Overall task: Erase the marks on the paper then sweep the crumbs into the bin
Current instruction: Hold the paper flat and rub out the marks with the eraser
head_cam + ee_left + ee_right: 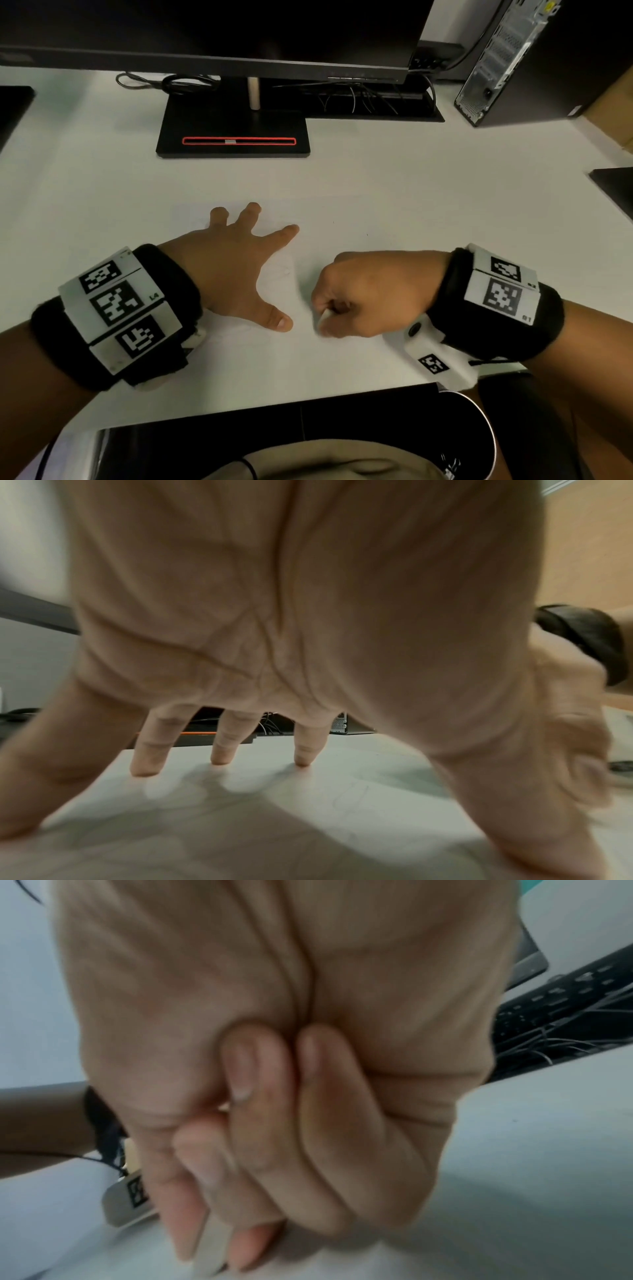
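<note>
Lying flat on a white desk (411, 192), the paper (281, 274) is pinned by the splayed left hand (233, 260); a white eraser (323, 317) is pinched on it by the right hand (370, 294). Bare desk is seen between the paper and the monitor base (233, 137); the bin (472, 438) is seen below the near edge.

The head view is dim, darkest along the top and bottom edges of the frame. The white matte desk surface (394, 192) is lit evenly from above, brightest at centre, without glare. Straight edges bow near the borders from the wide lens. In the left wrist view, soft shadows fan toward the lower frame under the spread fingers (150, 753), and the right edge is smeared. The right wrist view is blurred throughout.
</note>
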Demonstrator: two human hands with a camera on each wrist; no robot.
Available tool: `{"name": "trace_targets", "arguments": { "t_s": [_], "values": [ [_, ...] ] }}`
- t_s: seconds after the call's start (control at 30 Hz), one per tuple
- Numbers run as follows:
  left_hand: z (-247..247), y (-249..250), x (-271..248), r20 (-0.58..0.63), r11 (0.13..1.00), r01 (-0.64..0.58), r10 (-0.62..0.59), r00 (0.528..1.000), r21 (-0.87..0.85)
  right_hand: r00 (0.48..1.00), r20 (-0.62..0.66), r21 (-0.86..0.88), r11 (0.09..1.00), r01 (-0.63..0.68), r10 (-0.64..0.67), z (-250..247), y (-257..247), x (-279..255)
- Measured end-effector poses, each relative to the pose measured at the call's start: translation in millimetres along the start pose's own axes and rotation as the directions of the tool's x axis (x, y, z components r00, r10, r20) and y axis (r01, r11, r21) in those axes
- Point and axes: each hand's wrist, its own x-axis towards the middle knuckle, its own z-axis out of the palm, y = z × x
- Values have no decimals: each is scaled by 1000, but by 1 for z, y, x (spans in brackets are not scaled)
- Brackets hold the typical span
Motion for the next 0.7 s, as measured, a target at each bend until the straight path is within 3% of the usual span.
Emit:
{"name": "trace_targets", "arguments": {
  "t_s": [0.17, 0.3, 0.43, 0.57, 0.7],
  "values": [
    [0, 0, 0, 5, 1000, -8, 8, 1000, -11, 997, -65, 11, 999, -42, 42, -7, 7, -4],
    [-1, 0, 0, 15, 1000, -7, 8, 1000, -20, 1000, 6, 46, 999, -25, 25, -1, 7, -15],
    [-2, 0, 0, 12, 1000, -16, 16, 1000, -12, 996, -76, 86, 995, -41, 48, 0, 13, -17],
    [-3, 0, -1, 22, 1000, -4, 4, 1000, -2, 998, -20, 100, 993, -64, 67, 0, 15, -25],
    [-2, 0, 2, 15, 1000, 3, -3, 1000, 4, 994, -90, 96, 994, -51, 60, 3, 12, -20]
  ]
}}
